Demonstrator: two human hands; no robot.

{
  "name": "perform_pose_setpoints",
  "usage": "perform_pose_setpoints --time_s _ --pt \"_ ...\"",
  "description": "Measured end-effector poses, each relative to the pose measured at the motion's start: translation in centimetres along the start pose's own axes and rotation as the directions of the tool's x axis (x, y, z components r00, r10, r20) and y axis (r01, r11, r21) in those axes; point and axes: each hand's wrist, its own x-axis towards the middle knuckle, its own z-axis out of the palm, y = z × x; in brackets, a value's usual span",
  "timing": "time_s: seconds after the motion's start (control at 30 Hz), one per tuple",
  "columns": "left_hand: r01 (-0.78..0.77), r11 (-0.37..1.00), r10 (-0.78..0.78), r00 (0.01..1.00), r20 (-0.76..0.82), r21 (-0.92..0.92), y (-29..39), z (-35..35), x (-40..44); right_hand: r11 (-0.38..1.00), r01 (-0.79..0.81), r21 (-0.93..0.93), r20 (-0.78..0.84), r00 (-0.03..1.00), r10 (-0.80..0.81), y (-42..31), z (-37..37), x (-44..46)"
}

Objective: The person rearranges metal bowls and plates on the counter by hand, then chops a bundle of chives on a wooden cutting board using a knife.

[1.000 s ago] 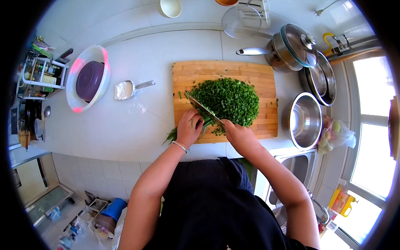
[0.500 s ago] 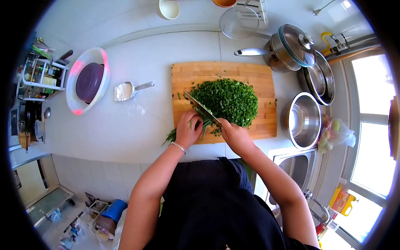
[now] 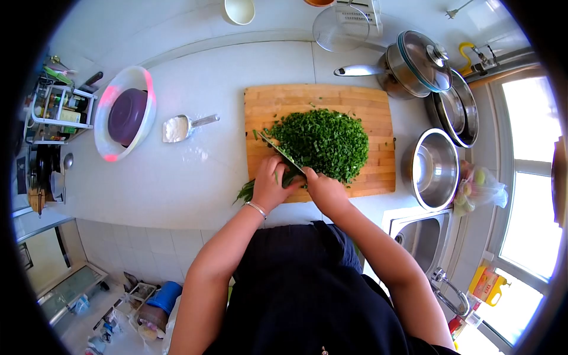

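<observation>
My right hand (image 3: 325,192) is closed round the handle of a kitchen knife (image 3: 280,152), whose blade slants up and to the left. Just left of the blade, my left hand (image 3: 275,184) presses down on a bunch of long green stalks, probably chives (image 3: 245,191), with its fingers curled; the loose ends stick out at its left. A large heap of chopped greens (image 3: 326,145) lies on the far side of the knife. All of this rests on a wooden cutting board (image 3: 378,109). The knife handle is mostly hidden in my right hand.
A metal scoop of white powder (image 3: 177,128) and a white basin (image 3: 102,137) holding a purple bowl (image 3: 128,116) are on the left. Right of the board stand a lidded saucepan (image 3: 402,74), a steel bowl (image 3: 416,171), a bag of fruit (image 3: 478,186) and a sink (image 3: 435,228).
My right hand and the knife have shifted slightly left, closer to my left hand. The left hand has moved a little right along the greens.
</observation>
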Motion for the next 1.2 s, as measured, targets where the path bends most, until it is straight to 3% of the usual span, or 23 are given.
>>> perform_pose_setpoints --time_s 0.1,0.2,0.37,0.63,0.7,0.87,0.93,1.2 --pt "-0.013 0.998 0.012 1.0 0.016 0.068 -0.1 0.3 -0.8 1.0 -0.008 0.002 -0.056 0.998 0.008 0.0 0.5 -0.9" --pt "-0.032 0.998 0.031 0.999 0.023 0.053 -1.1 0.4 -0.7 0.977 0.102 0.186 -0.235 0.97 -0.057 0.8 0.1 -0.6" --pt "-0.03 0.988 0.03 1.0 0.003 0.152 -0.7 0.4 -1.3 0.981 0.027 0.19 -0.08 0.997 -0.012 0.0 -3.9 -2.7" --pt "-0.03 0.997 0.03 1.0 -0.004 0.075 -1.0 0.5 -0.9 0.987 -0.053 0.149 0.094 0.995 0.04 -0.5 -4.2 -2.1" --pt "-0.026 0.997 0.026 1.0 0.002 0.071 -1.2 0.4 -1.0 0.998 -0.056 0.023 0.136 0.989 0.052 -1.3 -3.3 -0.9" --pt "-0.003 1.0 0.002 1.0 0.014 0.03 -0.9 0.1 -1.2 0.999 0.003 0.053 -0.049 0.999 -0.001 0.0 0.6 -0.6" --pt "0.0 0.999 0.0 1.0 -0.001 0.035 -0.7 0.0 -1.4 0.98 0.08 0.184 -0.149 0.987 -0.053 1.1 0.2 -1.0" --pt "-0.019 0.996 0.017 1.0 0.02 0.092 -1.2 0.2 -1.4 0.993 0.04 0.107 -0.011 0.999 -0.039 0.1 -4.2 -3.1"
